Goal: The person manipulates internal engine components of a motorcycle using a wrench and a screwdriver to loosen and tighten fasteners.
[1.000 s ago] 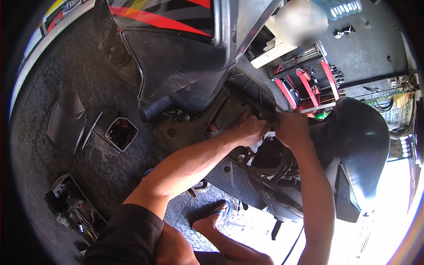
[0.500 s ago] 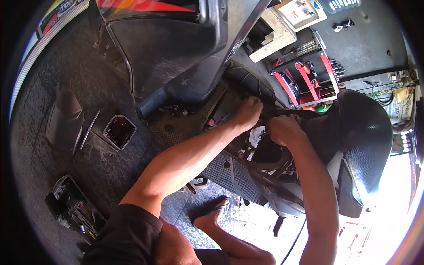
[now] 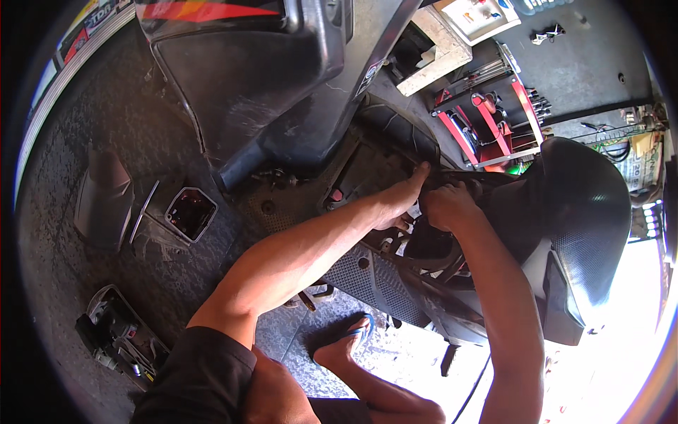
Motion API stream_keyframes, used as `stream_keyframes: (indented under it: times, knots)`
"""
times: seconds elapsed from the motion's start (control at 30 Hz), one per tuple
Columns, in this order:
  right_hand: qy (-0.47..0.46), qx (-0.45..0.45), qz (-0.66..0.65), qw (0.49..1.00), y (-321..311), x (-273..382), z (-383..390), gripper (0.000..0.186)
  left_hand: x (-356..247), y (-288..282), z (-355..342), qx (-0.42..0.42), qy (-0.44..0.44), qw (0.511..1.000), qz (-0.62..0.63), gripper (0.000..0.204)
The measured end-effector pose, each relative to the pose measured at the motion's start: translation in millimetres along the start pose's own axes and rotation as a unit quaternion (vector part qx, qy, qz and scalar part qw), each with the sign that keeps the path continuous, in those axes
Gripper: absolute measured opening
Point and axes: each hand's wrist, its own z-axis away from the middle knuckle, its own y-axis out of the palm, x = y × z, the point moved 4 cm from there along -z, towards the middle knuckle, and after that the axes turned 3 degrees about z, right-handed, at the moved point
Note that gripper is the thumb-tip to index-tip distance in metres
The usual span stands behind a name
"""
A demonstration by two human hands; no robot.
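"How much room is left around the grip?"

"Little. Just below it, a dark, open cavity (image 3: 429, 246) is edged by the frame of the black, plastic-bodied scooter (image 3: 417, 279). Nearer the body, open space is left between the bare forearms (image 3: 289, 265), above the grey, studded plastic footboard (image 3: 374, 283). To the right, movement is bounded by the rounded, black, textured seat (image 3: 586, 198); farther off to the left, by the scuffed, black plastic front shield (image 3: 247, 99). Well beyond the grip, a red-and-black metal tool cart (image 3: 489, 124) is seen."

"How are the hands held?"

"Close together, over the scooter's opened middle. The bare left hand (image 3: 401, 201) is turned with its thumb raised and its fingers dropped beside the cavity; the bare right hand (image 3: 450, 205) is curled, knuckles up. Whether anything is pinched by either cannot be told, since the fingertips are mostly hidden."

"What has been changed?"

"Half a second ago, the left hand was held higher, more like a fist. Since then it has been lowered and rolled; the right has been kept nearly in place."
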Motion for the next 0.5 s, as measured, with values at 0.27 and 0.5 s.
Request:
stream_keyframes:
  times: [0.27, 0.5]
  knots:
    - [0.017, 0.001, -0.009, 1.000, 6.3, -0.9, -0.2, 0.024, 2.3, 7.9, 5.9, 0.043, -0.011, 0.999, 0.001, 0.103]
    - [0.005, -0.031, 0.000, 1.000, 3.8, 0.9, -0.7, 0.031, 3.2, 4.9, 3.5, 0.078, 0.006, 0.997, 0.011, 0.095]
